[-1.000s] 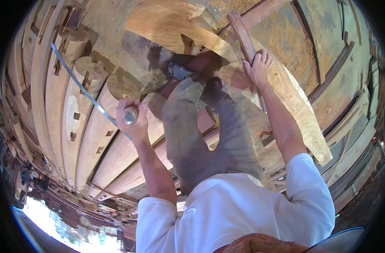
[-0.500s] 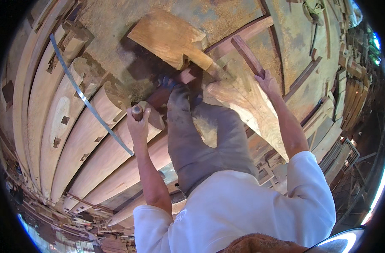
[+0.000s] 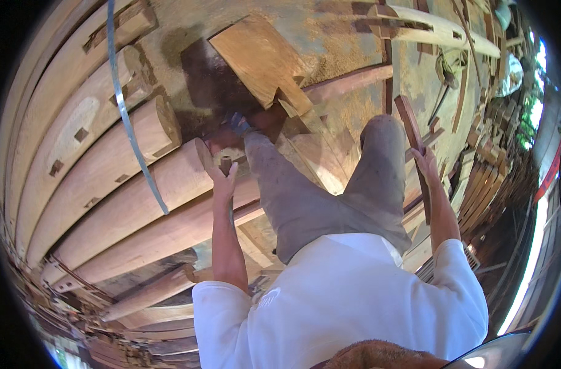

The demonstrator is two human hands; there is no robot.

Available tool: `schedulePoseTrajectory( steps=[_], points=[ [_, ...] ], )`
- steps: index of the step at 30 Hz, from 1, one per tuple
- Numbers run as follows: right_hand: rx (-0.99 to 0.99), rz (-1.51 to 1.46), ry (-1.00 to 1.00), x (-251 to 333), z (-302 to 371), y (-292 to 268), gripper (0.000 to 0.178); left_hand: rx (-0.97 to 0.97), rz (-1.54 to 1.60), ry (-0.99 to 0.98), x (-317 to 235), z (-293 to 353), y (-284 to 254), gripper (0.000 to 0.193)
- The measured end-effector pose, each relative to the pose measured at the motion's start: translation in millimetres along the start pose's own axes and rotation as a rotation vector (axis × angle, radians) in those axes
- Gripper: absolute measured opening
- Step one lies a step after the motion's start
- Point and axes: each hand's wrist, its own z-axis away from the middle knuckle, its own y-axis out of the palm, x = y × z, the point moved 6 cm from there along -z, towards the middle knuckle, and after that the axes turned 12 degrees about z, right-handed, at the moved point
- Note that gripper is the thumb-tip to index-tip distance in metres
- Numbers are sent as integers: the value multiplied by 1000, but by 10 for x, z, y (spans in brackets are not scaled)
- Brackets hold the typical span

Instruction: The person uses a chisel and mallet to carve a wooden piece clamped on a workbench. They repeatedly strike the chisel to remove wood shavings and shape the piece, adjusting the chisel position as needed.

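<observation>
My left hand [image 3: 223, 179] is closed round a short, round wooden handle [image 3: 225, 162], its end pointing up; the rest of that tool is mostly hidden along my forearm. On the other side, my right hand [image 3: 425, 165] grips a long reddish-brown wooden bar [image 3: 408, 120] around its middle, the lower part lying along my forearm. Ahead of my legs lies a pale carved wooden piece [image 3: 259, 55] with a broad block end and a narrower neck running toward my knees. Neither hand touches that piece.
Several long tapered timbers [image 3: 163, 181] with square holes lie side by side on the left. A thin metal strip [image 3: 125, 117] crosses them. A slotted pale timber [image 3: 440, 31] lies far right, with stacked wood pieces [image 3: 477, 178] nearer. Sawdust covers parts of the floor.
My knees have spread apart, the right one moving right. My right hand has come closer to my body, and the bar stands more lengthwise. Both hands keep their hold.
</observation>
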Motion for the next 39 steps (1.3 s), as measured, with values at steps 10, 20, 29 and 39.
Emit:
schedulePoseTrajectory(
  steps=[10, 20, 29, 39],
  points=[
    [229, -28, -206, 1453, -1508, -214, 62, -351, 400, -414, 930, 541, 738, 49],
    [454, 385, -952, 4230, -3060, -1285, 60, -1124, 442, -891, -519, 2952, 2912, 45],
    [290, 641, -1031, 4375, -3744, -1659, 64, -1209, 422, -869, -830, 1936, 3799, 52],
    [147, 895, -1173, 4277, -3394, -1719, 52, -1251, 131, -881, -642, 758, 4530, 54]
  ],
)
